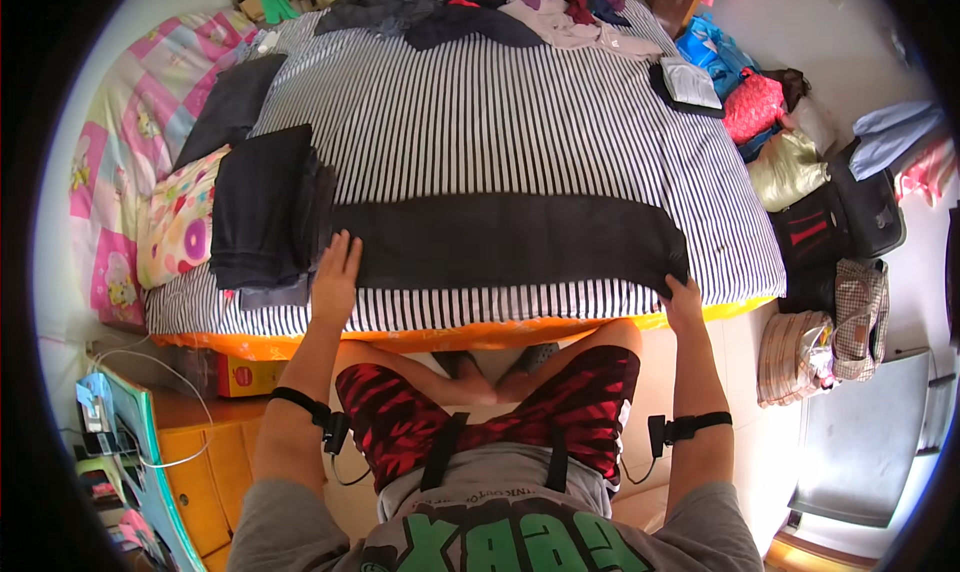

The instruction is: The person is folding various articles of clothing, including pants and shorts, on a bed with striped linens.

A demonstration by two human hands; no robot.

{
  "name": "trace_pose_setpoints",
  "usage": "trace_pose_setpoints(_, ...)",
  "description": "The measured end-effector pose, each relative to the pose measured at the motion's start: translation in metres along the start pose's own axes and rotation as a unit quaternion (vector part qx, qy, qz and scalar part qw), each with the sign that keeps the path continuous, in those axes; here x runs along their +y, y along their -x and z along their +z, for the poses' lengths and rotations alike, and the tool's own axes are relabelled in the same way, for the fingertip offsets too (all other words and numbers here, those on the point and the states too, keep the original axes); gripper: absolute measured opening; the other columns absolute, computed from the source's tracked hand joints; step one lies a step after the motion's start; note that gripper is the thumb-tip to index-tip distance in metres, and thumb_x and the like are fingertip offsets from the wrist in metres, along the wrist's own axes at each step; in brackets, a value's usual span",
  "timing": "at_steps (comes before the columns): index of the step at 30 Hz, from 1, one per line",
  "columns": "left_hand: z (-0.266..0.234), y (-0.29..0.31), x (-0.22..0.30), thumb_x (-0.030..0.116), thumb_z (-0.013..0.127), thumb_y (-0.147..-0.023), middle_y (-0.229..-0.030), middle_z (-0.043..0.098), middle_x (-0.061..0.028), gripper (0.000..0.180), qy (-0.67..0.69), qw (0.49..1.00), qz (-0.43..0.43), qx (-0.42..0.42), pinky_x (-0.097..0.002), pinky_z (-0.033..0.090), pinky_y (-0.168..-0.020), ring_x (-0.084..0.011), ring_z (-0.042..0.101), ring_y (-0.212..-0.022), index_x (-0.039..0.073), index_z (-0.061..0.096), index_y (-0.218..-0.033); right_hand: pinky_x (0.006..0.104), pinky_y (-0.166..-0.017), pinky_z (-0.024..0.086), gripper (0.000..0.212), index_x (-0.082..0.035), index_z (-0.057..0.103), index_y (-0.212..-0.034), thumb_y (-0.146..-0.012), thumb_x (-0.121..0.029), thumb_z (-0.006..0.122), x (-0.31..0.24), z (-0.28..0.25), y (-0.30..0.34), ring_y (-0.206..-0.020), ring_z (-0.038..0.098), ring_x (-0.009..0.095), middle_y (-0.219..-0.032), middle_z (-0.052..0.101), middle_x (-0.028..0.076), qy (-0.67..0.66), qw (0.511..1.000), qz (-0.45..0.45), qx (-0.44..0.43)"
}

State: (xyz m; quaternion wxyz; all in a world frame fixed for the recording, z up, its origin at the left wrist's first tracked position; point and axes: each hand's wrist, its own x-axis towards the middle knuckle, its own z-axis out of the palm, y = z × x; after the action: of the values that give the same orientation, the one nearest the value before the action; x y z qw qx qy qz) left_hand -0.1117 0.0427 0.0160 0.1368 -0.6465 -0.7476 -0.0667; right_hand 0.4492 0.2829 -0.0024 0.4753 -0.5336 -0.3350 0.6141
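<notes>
- Your left hand (337,272) lies flat, palm down with the fingers spread, on the left end of the long dark garment (510,240). That grip is wide and closes on nothing; it only presses the cloth.
- Your right hand (683,297) sits at the garment's lower right corner, at the near edge of the bed (500,122). The fingers meet the cloth there, but I cannot tell whether they pinch the corner or just rest on it.
- The garment is laid out as a narrow band across the striped cover, running left to right between your hands. It is close to the near edge and looks folded lengthwise and fairly smooth.
- Its left end lies just beside the stack of folded dark clothes (265,207), and may touch it. The stack sits at the bed's left side, next to a flowered pillow (180,222).
- A loose pile of clothes (480,7) lies at the far end of the bed, well apart from your hands.
- By the look of it, the step in hand is smoothing and squaring the band, with both ends held down.
- A fold across the length would call for a sure hold on the right corner. The left end would have to stay pinned so that the layers do not slide apart.
- Mind the near edge: the right corner is almost over it, and slack cloth there could slip off toward your knees.
- Bags (800,172) crowd the floor on the right of the bed.
</notes>
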Motion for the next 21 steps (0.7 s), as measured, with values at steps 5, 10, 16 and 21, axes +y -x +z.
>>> trace_pose_setpoints(5, 0.005, 0.012, 0.017, 0.008, 0.062, -0.075, -0.154, 0.025, -0.0191, 0.072, -0.030, 0.973, -0.033, -0.226, -0.0469, 0.022, -0.115, -0.0298, 0.026, -0.143, 0.011, 0.040, -0.144, 0.0368, -0.065, 0.055, 0.035, 0.005, 0.051, -0.118, -0.087, -0.007, 0.062, 0.020, -0.018, -0.011, -0.085, 0.061, 0.028, -0.106, 0.060, 0.016, 0.115, 0.986, 0.075, 0.096)
trace_pose_setpoints(10, -0.005, -0.026, 0.051, 0.004, 0.059, -0.072, -0.127, 0.053, -0.0215, 0.028, 0.100, 0.993, 0.046, -0.040, -0.0474, 0.040, -0.102, -0.0358, 0.053, -0.117, 0.000, 0.066, -0.099, 0.0346, -0.062, 0.054, 0.040, 0.004, 0.052, -0.118, -0.083, -0.009, 0.067, 0.027, -0.012, -0.011, -0.081, 0.061, 0.026, -0.104, 0.061, 0.015, 0.137, 0.978, 0.094, 0.129)
trace_pose_setpoints(16, -0.002, -0.074, 0.170, 0.020, 0.062, -0.086, -0.139, 0.044, -0.0204, 0.052, 0.209, 0.962, 0.177, -0.009, -0.0424, 0.040, -0.104, -0.0351, 0.046, -0.127, 0.002, 0.048, -0.132, 0.0382, -0.069, 0.052, 0.054, 0.000, 0.050, -0.125, -0.078, -0.013, 0.073, 0.018, -0.005, -0.008, -0.096, 0.058, 0.025, -0.113, 0.057, 0.014, 0.110, 0.990, 0.063, 0.063)
trace_pose_setpoints(21, 0.015, -0.076, 0.263, 0.031, 0.054, -0.092, -0.154, 0.024, -0.0193, 0.064, 0.219, 0.941, 0.216, -0.137, -0.0462, 0.023, -0.115, -0.0342, 0.023, -0.142, 0.007, 0.031, -0.147, 0.0397, -0.080, 0.049, 0.031, -0.009, 0.057, -0.114, -0.085, -0.011, 0.068, 0.015, 0.011, 0.000, -0.096, 0.059, 0.022, -0.108, 0.063, 0.008, -0.212, 0.976, -0.036, 0.008)
